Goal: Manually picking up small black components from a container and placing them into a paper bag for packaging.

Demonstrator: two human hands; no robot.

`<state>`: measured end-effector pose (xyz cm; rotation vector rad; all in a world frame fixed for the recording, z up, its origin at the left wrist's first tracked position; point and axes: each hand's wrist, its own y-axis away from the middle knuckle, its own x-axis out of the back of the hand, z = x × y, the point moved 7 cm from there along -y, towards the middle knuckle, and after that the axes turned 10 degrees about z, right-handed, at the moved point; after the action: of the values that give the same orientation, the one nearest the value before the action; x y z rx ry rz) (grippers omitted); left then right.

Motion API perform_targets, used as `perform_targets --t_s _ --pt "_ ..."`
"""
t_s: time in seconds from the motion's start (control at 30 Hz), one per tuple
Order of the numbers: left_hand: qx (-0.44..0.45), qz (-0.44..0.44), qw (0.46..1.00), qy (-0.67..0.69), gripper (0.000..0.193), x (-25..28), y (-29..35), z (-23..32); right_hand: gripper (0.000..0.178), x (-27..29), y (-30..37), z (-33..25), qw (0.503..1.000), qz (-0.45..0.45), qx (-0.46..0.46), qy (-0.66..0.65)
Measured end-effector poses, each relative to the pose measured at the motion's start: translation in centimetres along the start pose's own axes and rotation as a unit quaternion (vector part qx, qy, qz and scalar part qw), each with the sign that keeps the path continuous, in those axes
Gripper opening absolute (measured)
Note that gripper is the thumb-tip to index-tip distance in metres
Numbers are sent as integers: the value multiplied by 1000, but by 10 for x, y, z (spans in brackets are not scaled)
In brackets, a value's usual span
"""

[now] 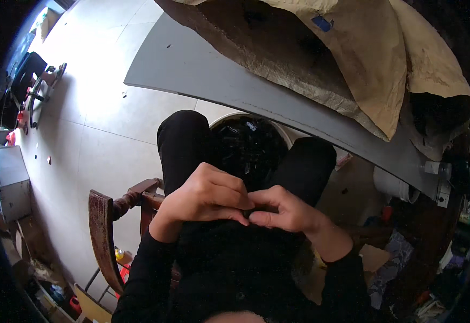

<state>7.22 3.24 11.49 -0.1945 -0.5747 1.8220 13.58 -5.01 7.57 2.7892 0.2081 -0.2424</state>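
Above my lap, my left hand [211, 195] and my right hand [282, 210] meet at the fingertips. Both are closed in a pinch around something small and dark that I cannot make out; the fingers hide most of it. Just beyond them, between my knees, stands a round pale bucket [288, 141] holding many small dark, shiny pieces [243, 141]. Neither hand touches the bucket.
A grey tabletop [202, 67] slants across the far right, with a large open brown paper sack [348, 59] on it. A wooden chair arm [103, 231] rises at my left. Under the table at right stands a white bucket [391, 185]. Boxes [11, 183] line the left.
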Motion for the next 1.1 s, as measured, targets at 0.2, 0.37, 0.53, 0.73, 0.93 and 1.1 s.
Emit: perform_targets --t_s 0.2,0.37,0.53,0.73,0.93,1.1 --pt "47 96 994 -26 20 8 1 -10 21 20 -15 -17 990 6 30 135" --pt "159 174 962 -139 22 12 13 -45 21 105 -85 -81 873 336 249 252" --pt "182 71 931 -309 34 -20 33 -85 33 173 -184 -101 753 505 240 347" --pt "208 111 940 -248 35 3 30 -77 31 202 -215 -94 646 504 286 497" --pt "241 360 901 28 34 52 43 -61 23 98 -122 -76 930 286 232 -18" --pt "225 315 906 171 32 26 14 -50 20 36 -56 -20 938 189 160 -242"
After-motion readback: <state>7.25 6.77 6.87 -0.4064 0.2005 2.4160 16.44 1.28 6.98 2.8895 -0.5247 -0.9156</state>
